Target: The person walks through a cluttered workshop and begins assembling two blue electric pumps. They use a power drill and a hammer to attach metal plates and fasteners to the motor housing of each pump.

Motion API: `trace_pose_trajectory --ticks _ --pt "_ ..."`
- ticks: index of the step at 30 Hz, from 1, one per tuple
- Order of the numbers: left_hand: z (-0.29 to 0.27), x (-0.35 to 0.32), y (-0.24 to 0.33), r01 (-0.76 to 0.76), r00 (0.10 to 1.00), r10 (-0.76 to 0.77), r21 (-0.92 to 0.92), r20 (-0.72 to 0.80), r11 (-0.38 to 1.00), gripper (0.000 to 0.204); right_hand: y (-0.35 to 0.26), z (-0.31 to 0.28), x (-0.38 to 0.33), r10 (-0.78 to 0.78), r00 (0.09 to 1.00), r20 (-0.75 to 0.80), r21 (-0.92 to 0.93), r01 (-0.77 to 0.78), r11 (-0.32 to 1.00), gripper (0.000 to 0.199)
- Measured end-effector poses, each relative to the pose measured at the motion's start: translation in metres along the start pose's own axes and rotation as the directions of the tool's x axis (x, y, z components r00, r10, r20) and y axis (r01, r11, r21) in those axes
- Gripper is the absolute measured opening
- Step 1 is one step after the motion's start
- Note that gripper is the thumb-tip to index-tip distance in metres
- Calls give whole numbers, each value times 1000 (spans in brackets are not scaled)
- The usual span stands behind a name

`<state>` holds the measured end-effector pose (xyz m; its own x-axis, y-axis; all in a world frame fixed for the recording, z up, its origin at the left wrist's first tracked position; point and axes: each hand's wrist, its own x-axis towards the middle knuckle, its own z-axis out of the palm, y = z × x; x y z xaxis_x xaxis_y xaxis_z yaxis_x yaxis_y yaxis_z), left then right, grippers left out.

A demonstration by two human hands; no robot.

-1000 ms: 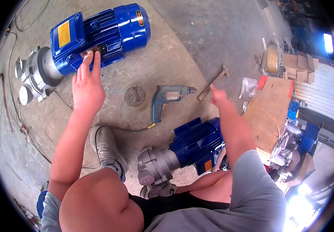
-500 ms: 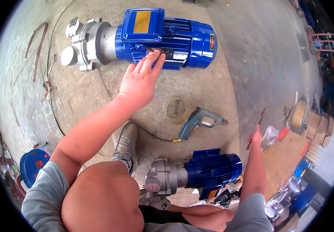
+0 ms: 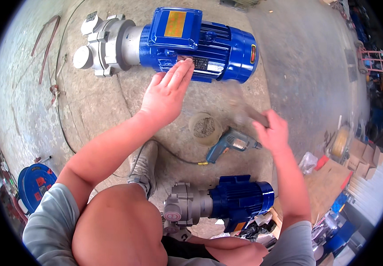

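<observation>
Blue electric motor pump (image 3: 178, 42) at twelve o'clock, steadied by flat left hand (image 3: 167, 95), fingers together; right hand (image 3: 271, 133) clamped on blurred hammer (image 3: 249, 113) at two o'clock.

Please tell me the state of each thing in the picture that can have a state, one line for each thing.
Left hand: open flat, fingertips on the large blue motor.
Right hand: closed on a blurred tool handle.
Large blue motor: lying on its side.
Small blue motor: lying on its side.
Electric drill: lying on the floor, not held.
Round container: open, grainy contents.
</observation>
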<state>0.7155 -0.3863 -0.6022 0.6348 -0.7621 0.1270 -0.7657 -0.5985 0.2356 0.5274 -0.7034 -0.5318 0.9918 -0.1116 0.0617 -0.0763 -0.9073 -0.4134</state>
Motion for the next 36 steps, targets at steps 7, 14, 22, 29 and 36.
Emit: trace_pose_trajectory --ticks 7,14,22,29,36 --pt "2 -3 -6 -21 1000 21 30 1 999 81 3 51 27 3 996 88 -27 -1 1000 41" --pt "-3 -2 -5 -12 999 11 33 41 999 80 10 61 46 24 993 114 -84 -14 996 42" --pt "-3 -2 -6 -2 1000 2 15 28 1000 81 3 53 39 -29 993 119 -32 33 999 43" --pt "-4 0 -4 -5 1000 5 -2 18 1000 82 -4 55 49 54 992 114 -157 -35 987 48" --pt "-3 -1 -5 0 1000 0 -7 28 1000 82 -6 62 51 51 994 100 -234 -27 972 50"
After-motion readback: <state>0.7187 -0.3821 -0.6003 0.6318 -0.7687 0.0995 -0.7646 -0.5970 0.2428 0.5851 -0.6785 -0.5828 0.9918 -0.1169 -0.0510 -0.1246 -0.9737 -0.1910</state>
